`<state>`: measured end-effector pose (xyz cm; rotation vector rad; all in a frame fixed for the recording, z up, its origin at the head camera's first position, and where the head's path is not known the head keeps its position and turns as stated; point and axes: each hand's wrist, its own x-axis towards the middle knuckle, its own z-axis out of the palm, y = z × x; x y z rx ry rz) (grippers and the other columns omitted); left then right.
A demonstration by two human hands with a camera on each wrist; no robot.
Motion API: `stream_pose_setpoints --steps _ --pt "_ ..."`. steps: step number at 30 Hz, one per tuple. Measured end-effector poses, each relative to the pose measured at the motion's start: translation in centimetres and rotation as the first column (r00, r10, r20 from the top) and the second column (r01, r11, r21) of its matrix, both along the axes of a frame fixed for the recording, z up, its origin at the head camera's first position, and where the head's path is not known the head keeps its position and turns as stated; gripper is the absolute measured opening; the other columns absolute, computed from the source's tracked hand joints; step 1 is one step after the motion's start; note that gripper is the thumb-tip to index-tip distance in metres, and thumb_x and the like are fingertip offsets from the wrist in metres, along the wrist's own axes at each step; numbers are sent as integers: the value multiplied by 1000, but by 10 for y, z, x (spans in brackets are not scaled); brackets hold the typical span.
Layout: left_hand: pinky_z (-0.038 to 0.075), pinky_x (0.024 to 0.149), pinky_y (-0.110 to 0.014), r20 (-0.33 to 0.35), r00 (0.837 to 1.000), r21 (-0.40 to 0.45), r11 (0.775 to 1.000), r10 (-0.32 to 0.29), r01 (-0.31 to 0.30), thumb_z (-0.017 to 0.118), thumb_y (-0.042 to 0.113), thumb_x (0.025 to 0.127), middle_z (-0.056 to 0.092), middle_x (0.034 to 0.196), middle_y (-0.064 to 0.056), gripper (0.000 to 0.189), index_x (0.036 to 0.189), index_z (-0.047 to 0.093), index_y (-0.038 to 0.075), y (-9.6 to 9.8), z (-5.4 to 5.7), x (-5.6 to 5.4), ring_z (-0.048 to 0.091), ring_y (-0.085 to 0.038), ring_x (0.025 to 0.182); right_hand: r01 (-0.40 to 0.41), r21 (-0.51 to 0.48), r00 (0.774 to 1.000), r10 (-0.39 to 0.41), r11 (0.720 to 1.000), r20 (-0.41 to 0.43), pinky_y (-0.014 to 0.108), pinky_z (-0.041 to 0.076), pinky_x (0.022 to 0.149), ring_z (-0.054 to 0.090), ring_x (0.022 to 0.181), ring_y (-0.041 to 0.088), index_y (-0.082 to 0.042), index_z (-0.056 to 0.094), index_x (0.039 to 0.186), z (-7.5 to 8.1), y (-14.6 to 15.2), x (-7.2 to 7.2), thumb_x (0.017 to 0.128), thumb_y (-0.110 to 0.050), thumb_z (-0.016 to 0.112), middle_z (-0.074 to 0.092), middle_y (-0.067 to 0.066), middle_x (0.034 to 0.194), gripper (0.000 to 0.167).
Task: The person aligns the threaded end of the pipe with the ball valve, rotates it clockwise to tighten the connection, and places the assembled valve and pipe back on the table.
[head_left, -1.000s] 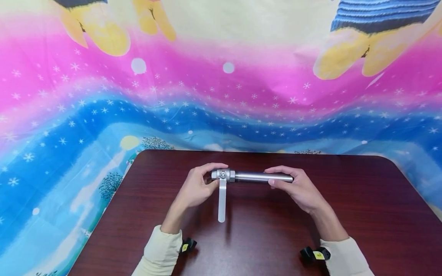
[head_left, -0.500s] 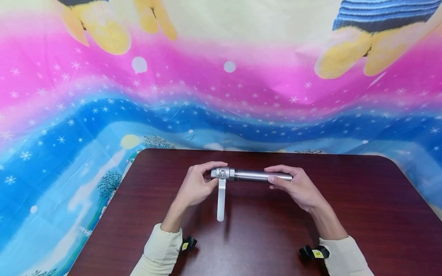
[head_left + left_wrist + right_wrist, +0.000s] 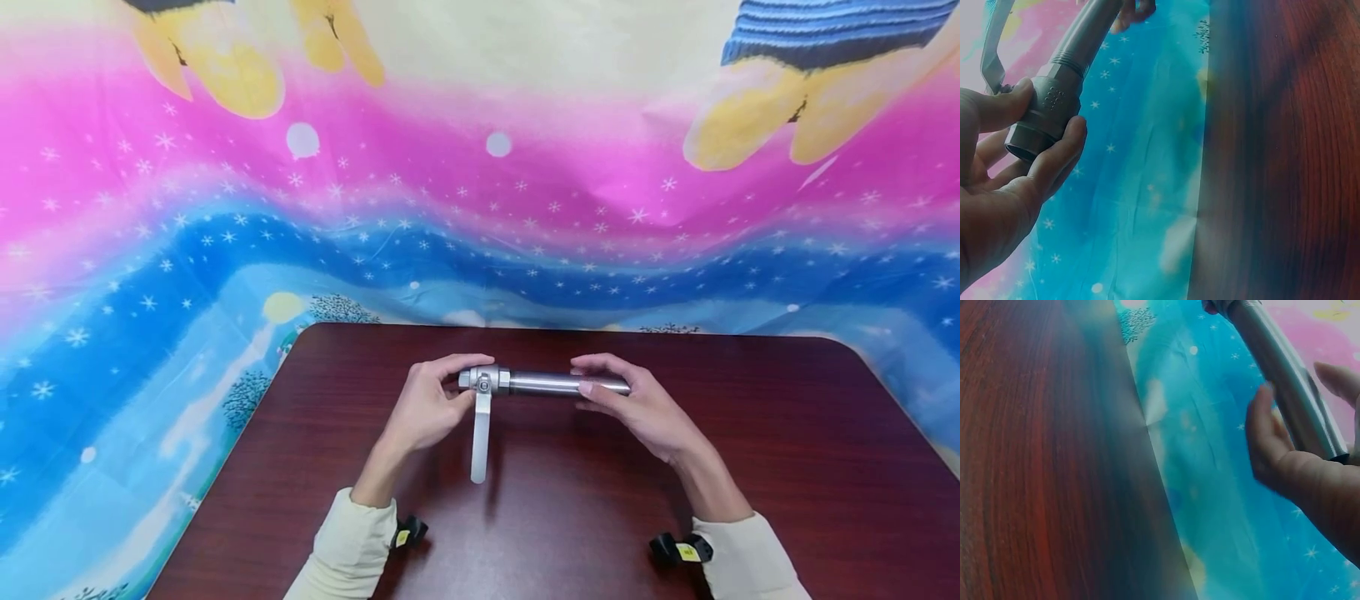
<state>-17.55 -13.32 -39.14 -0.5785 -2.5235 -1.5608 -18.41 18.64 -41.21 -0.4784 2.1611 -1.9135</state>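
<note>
A silver ball valve [image 3: 491, 378] with a long flat lever [image 3: 481, 442] is joined to a shiny metal pipe [image 3: 540, 382] by a threaded end. Both are held level above the table. My left hand [image 3: 427, 410] pinches the valve body between thumb and fingers, as the left wrist view shows with the valve's hexagonal open end [image 3: 1025, 142]. My right hand [image 3: 658, 417] surrounds the pipe's free end with fingers spread loosely. In the right wrist view a gap shows between the pipe [image 3: 1291, 381] and one finger [image 3: 1335, 378]; whether the thumb touches it I cannot tell.
The dark red-brown wooden table [image 3: 555, 525] lies beneath both hands. Behind it hangs a pink and blue snowflake cloth [image 3: 480, 217]. A black device with a yellow label [image 3: 408, 532] sits at the left wrist, and a similar black device [image 3: 681, 550] at the right.
My right hand's fingers have loosened and spread away from the pipe, which they gripped before. The left hand keeps its pinch, and the valve and pipe stay nearly in place.
</note>
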Motion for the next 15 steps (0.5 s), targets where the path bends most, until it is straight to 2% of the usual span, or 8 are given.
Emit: stream_pose_setpoints --steps 4,8,11,15 --pt "53 65 -25 -3 1000 -6 1000 10 -10 72 -11 86 79 111 -10 50 129 78 14 0 -1 0 62 -14 75 16 81 996 -9 997 -90 24 59 92 69 109 13 -11 56 149 1 2 2 100 -13 76 58 20 144 53" --pt "51 63 -25 -4 1000 -1 1000 18 -18 71 -11 87 79 105 -11 49 129 78 13 -2 -1 0 61 -15 74 20 96 988 -5 995 -153 23 57 88 69 107 13 -9 55 149 2 2 3 96 -6 78 61 18 140 58" --pt "51 64 -24 2 1000 14 1000 20 -20 71 -12 87 78 103 -12 49 129 78 13 -3 -1 -1 61 -15 75 37 112 979 -13 993 -204 22 55 88 68 105 13 -6 59 144 2 1 3 95 -3 78 61 11 136 53" --pt "55 68 -26 6 1000 24 1000 19 -19 70 -12 88 79 105 -13 48 129 78 12 -4 1 -1 63 -16 77 64 152 968 -24 986 -248 23 53 84 66 96 14 -10 66 131 3 0 4 94 -4 79 60 5 125 40"
